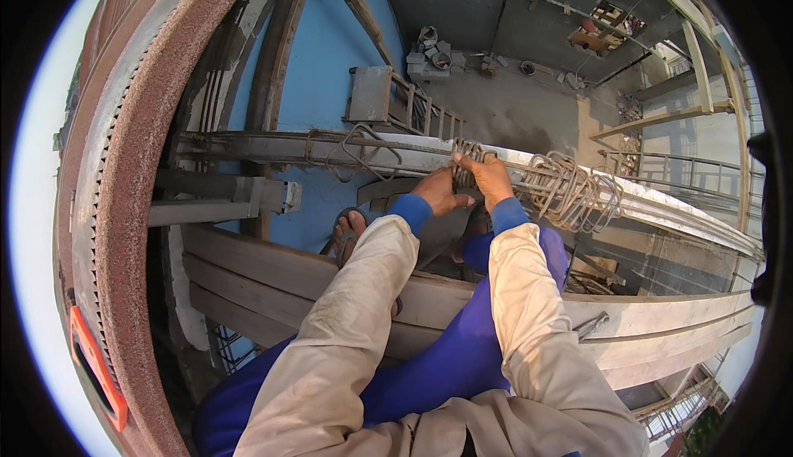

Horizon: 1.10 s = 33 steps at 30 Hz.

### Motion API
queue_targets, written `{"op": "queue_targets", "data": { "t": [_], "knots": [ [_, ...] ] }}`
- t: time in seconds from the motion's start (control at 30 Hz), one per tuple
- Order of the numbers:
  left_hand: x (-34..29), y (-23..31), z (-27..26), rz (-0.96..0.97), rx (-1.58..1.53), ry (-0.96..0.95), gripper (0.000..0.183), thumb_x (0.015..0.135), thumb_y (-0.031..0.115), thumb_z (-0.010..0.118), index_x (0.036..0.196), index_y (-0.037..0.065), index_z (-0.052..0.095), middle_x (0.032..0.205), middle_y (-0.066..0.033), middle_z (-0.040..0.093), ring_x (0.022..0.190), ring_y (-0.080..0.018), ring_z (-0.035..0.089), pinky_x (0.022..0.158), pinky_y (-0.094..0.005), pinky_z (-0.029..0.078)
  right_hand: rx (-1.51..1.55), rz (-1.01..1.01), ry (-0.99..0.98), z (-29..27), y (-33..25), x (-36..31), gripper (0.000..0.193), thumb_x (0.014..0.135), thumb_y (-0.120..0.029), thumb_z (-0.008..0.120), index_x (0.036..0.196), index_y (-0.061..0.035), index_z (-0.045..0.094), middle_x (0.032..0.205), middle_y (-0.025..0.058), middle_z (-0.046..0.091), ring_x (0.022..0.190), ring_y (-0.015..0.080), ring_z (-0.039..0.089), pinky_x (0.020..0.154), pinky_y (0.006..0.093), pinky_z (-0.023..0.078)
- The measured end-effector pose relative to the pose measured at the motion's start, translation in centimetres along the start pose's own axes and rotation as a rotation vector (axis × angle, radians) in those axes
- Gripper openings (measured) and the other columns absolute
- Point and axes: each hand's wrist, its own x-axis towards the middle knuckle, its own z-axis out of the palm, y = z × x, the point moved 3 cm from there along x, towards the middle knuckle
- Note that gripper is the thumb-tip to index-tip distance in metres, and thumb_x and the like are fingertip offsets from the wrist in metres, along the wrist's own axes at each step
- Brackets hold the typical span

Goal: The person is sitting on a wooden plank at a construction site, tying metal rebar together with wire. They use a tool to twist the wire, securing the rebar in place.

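Observation:
Several bent steel stirrups [464,174] are bunched on long reinforcing bars [273,145] that run across the view in front of me. My left hand [438,190] is closed on the near left side of this bunch, its thumb pointing right. From the right, my right hand [489,178] grips the same bunch, with fingers laid over its top. A larger cluster of loose stirrups [574,192] hangs on the bars just right of my right hand. Farther left, a single tilted stirrup [363,153] sits apart on the bars.
Wooden planks [248,279] lie beneath me, with my sandalled foot [347,230] near them. A saw with an orange handle [97,370] rests along the reddish beam [136,234] at left. Far below are a floor [529,114], a wooden ladder [425,110] and stacked blocks [429,60].

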Motion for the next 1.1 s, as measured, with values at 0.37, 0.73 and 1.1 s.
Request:
{"op": "queue_targets", "data": {
  "t": [0.37,0.73,1.1],
  "knots": [
    [-4.3,-20.6,-9.8,-0.911,-0.255,0.924,0.048,0.083,0.018,0.080,0.120,-0.002,0.057,0.135,-0.0268,0.055,0.131,-0.0461,0.051,0.112,-0.0507,0.044,0.066,-0.044,-0.017,1.1,-0.2,0.2,0.041,0.087,-0.027,0.086,0.111,0.0033,0.073,0.103,0.0106,0.078,0.091,0.0183,0.072,0.085,0.0319,0.055],
    [-3.4,-19.6,-16.4,-0.629,-0.013,0.789,0.028,0.101,0.027,0.070,0.117,0.005,0.066,0.105,-0.0165,0.074,0.093,-0.0362,0.071,0.085,-0.0502,0.055,0.063,-0.016,-0.092,1.8,-0.7,0.0,0.046,0.084,-0.023,0.087,0.113,0.0085,0.072,0.106,0.0148,0.077,0.095,0.0210,0.073,0.087,0.0330,0.056],
    [-8.0,-20.2,-9.1,-0.227,0.190,0.914,0.029,0.100,0.035,0.074,0.102,0.006,0.072,0.097,-0.0098,0.075,0.085,-0.0243,0.068,0.080,-0.0447,0.056,-0.023,-0.049,-0.101,2.3,0.5,0.9,0.049,0.085,-0.024,0.087,0.117,0.0092,0.071,0.109,0.0135,0.077,0.097,0.0199,0.072,0.090,0.0328,0.055]
  ]
}}
